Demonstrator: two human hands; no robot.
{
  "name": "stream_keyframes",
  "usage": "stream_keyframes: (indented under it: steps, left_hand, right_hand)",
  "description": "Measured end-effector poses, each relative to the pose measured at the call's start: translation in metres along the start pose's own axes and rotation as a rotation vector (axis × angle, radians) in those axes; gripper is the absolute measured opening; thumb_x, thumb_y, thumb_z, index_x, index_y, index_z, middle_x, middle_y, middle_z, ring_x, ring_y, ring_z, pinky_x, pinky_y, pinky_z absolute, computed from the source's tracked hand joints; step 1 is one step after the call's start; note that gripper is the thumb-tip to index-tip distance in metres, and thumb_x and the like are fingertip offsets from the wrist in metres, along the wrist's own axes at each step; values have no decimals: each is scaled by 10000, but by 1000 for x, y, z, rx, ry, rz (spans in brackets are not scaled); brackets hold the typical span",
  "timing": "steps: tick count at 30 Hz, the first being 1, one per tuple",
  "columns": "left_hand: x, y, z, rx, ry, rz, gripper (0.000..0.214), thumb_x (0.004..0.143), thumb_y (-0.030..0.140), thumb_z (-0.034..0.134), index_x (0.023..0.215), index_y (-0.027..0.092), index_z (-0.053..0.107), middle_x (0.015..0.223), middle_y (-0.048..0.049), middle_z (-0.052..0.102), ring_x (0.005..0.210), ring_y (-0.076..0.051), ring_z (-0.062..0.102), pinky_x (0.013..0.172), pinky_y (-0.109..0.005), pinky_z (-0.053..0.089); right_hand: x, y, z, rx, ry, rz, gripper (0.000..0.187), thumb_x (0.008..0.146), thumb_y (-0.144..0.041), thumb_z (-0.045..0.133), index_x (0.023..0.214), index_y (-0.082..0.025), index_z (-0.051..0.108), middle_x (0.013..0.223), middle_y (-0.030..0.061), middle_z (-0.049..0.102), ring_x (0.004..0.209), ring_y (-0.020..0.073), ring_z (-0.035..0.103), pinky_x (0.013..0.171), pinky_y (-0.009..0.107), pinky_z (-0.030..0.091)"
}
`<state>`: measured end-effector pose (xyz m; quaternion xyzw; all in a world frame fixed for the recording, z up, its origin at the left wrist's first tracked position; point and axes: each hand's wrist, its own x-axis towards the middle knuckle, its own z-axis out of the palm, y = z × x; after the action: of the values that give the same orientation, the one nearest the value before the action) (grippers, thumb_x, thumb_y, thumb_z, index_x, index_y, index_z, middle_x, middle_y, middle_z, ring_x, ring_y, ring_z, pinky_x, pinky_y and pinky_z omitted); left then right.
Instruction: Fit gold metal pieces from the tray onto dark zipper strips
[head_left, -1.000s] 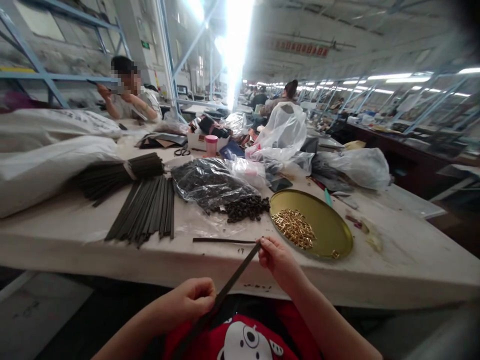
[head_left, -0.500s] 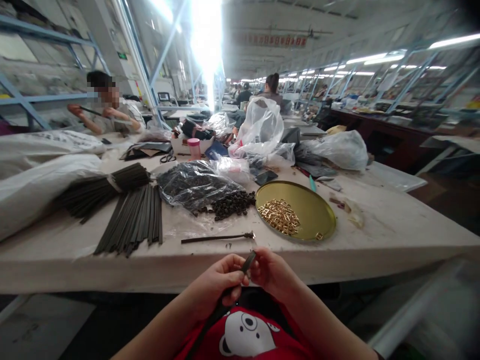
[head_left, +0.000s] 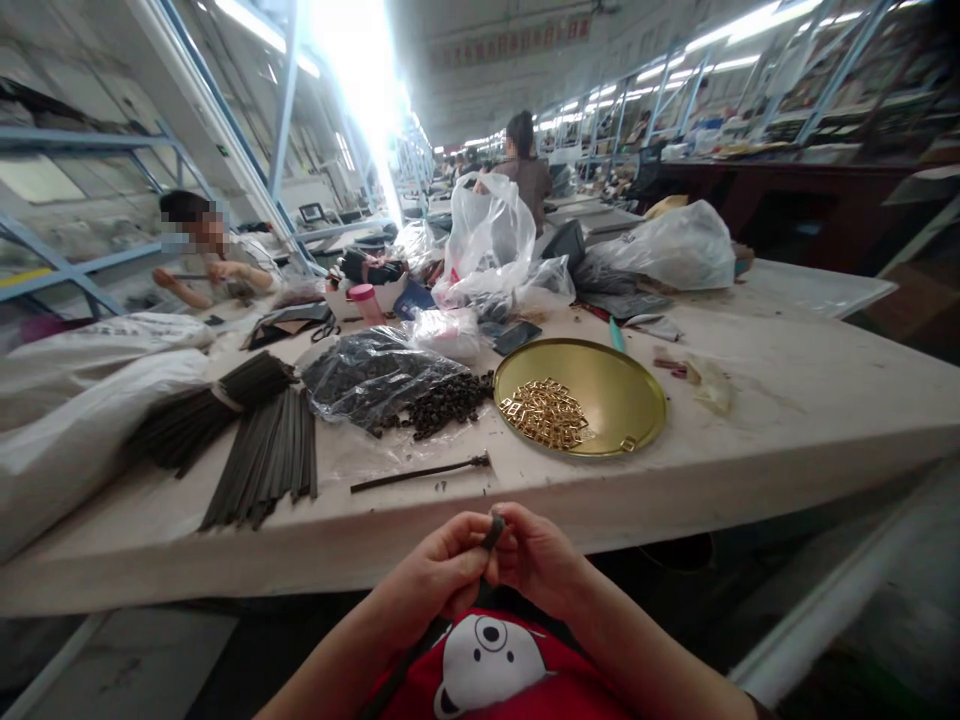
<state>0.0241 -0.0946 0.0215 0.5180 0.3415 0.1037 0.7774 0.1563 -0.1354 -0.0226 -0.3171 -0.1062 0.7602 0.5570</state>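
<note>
My left hand pinches a dark strap near its end, in front of the table's near edge. The strap's tail runs down over my lap. My right hand meets it there, fingers closed at the strap's tip; whether a small part sits between those fingers is hidden. Past my hands a single dark strap lies on the table, with something small at its right end. A round gold tray holds a heap of small gold buckles, and one lies apart near its front rim.
Bundled dark straps lie at the left beside white sacks. A clear bag spills small black loops. Behind stand a pink-lidded jar and plastic bags. A co-worker sits at the far left.
The view has tilted and shifted. Both my hands stay together on the strap, and its looped end now shows less above my fingers. The co-worker's hands at the left have come lower.
</note>
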Motion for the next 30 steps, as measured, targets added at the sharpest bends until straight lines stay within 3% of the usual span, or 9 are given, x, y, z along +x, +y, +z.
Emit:
stream_keyframes:
  steps: [3,5,7,9,11,15,20,30]
  left_hand:
    - [1,4,-3,89,53,26,272,766,394,560,887,156,508,588,48,531,341,-7,339,334,-141,167]
    - [4,4,-8,110,116,37,266,770,398,536,880,159,498,552,58,516,331,-12,326,333,-139,162]
    - [8,3,-14,124,168,40,239,774,381,518,863,161,498,530,65,502,325,-14,307,336,-140,166]
    - [13,3,-22,136,213,46,203,780,354,498,842,160,500,519,67,491,331,-19,302,342,-144,180]
    - [19,3,-32,141,246,48,183,785,331,479,838,158,502,512,69,474,341,-29,299,349,-151,195]
    - [29,6,-55,169,285,49,184,794,311,455,840,147,526,538,58,461,394,-56,335,390,-173,263]
    - [39,9,-82,333,331,116,153,805,241,450,808,153,575,609,24,505,600,-115,483,594,-203,383]
    - [46,12,-107,443,359,122,207,840,226,401,859,161,597,707,2,583,650,-132,521,621,-210,384]
  right_hand:
    - [9,-2,-2,-190,161,-302,217,697,-340,635,686,-180,488,523,-75,457,438,69,393,438,183,312]
    - [15,-6,-2,-507,263,-544,180,718,-318,638,728,-190,512,591,-53,494,512,93,436,491,204,344]
    - [21,-11,-1,-904,288,-721,143,771,-293,585,682,-193,533,629,-18,517,597,129,483,562,240,372]
    - [27,-14,1,-1197,231,-777,184,826,-260,509,664,-194,563,649,11,544,645,152,506,607,265,381]
    - [34,-17,3,-1344,148,-779,190,859,-227,445,750,-192,598,719,38,586,707,169,535,656,281,401]
    - [55,-22,7,-1383,26,-667,140,829,-168,481,903,-188,599,842,54,623,804,176,565,714,280,437]
    - [84,-31,13,-1442,13,-505,91,803,-190,551,864,-192,619,801,36,635,767,169,573,684,271,445]
    - [115,-39,20,-1521,-45,-417,149,824,-177,495,835,-182,644,751,34,660,703,148,592,643,240,441]
